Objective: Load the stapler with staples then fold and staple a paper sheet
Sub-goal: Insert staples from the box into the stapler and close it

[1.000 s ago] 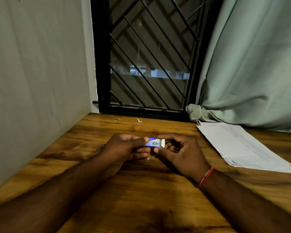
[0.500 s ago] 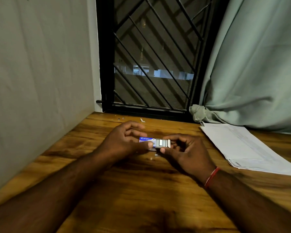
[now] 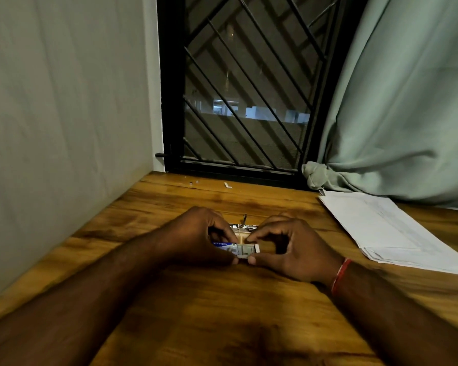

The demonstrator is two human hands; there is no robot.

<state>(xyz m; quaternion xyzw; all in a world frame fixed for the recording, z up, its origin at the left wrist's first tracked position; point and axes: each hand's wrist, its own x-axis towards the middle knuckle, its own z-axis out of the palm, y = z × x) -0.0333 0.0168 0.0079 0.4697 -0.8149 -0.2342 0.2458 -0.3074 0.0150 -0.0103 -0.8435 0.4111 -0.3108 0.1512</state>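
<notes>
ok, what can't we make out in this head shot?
Stapler: head view, mostly hidden behind both hands; only a metal strip shows, loaded or not unclear.
Staple box: left hand covers its sleeve, right hand pinches the tray end; staple count too small.
Paper stack: corner cut by right frame edge; print too faint.
White scrap by window: too small to identify.

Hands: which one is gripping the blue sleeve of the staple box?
The left hand pinches the blue sleeve. The right hand, the one with the red wrist thread, pinches the pale tray that sticks out of the sleeve.
</notes>
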